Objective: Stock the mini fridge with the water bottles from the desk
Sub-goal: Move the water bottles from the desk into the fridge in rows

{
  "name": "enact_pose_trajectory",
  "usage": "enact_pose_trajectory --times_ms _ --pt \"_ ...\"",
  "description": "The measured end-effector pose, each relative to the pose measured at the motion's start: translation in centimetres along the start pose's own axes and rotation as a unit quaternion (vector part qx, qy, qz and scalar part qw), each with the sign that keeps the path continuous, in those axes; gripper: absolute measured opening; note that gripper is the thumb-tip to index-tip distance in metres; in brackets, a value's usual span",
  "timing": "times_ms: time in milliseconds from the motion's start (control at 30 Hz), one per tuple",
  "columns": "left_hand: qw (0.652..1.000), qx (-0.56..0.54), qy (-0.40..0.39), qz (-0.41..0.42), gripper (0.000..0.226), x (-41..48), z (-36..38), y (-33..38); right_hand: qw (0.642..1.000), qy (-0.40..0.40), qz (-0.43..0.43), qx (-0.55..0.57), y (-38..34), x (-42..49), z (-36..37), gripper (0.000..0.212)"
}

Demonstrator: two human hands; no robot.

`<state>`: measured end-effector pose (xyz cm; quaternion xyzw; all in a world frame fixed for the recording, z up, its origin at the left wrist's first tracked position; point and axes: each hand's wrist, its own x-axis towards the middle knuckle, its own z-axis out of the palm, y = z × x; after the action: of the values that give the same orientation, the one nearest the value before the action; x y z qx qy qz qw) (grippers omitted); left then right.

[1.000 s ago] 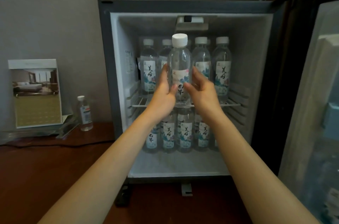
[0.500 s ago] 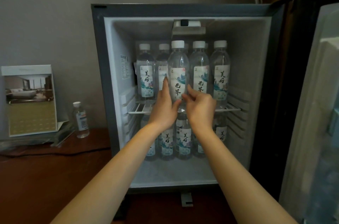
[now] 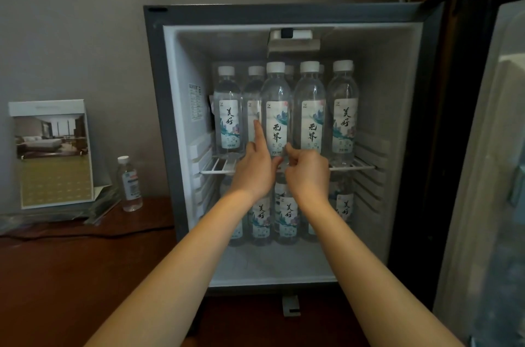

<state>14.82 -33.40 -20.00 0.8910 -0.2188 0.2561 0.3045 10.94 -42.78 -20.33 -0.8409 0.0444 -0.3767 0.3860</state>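
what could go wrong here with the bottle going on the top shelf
1. The centre bottle stands in the front row on the wire shelf. It might tip forward when the left hand and right hand pull away.
2. It sits close against the neighbouring bottle, so a nudge may topple the row.

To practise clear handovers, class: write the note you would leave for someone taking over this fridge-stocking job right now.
Left hand: index finger straight against the front water bottle.
Right hand: fingers curled at its base; grip unclear.
That bottle stands on the upper wire shelf of the mini fridge; other water bottles stand on both levels.
Left to do: let go, check the desk, where only a small, differently labelled bottle shows, then shut the door.
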Motion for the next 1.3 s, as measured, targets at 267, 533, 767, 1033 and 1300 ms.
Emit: enact_pose_trajectory --times_ms 267,533,767,1033,1300 --pt "0.999 0.024 -0.037 -0.005 0.080 -0.7 0.0 0.2 1.000 0.000 -0.003 0.001 0.0 -0.5 0.2 0.051" --pt "0.999 0.025 0.030 -0.004 0.088 -4.6 -1.4 -1.8 0.996 0.038 -0.042 0.064 -0.9 -2.7 0.4 0.031" --pt "0.995 0.041 0.095 -0.007 0.046 -9.5 -4.8 -6.2 0.985 -0.112 -0.027 0.125 -4.1 -5.6 3.3 0.030" --pt "0.981 0.050 0.114 -0.149 0.033 -14.0 -9.0 -15.2 0.933 -0.323 -0.071 0.142 -7.5 -10.5 11.0 0.034" --pt "0.936 -0.040 0.181 -0.299 0.036 -15.4 -10.9 -24.2 0.911 -0.396 -0.008 0.115 -9.0 -11.2 20.4 0.034"
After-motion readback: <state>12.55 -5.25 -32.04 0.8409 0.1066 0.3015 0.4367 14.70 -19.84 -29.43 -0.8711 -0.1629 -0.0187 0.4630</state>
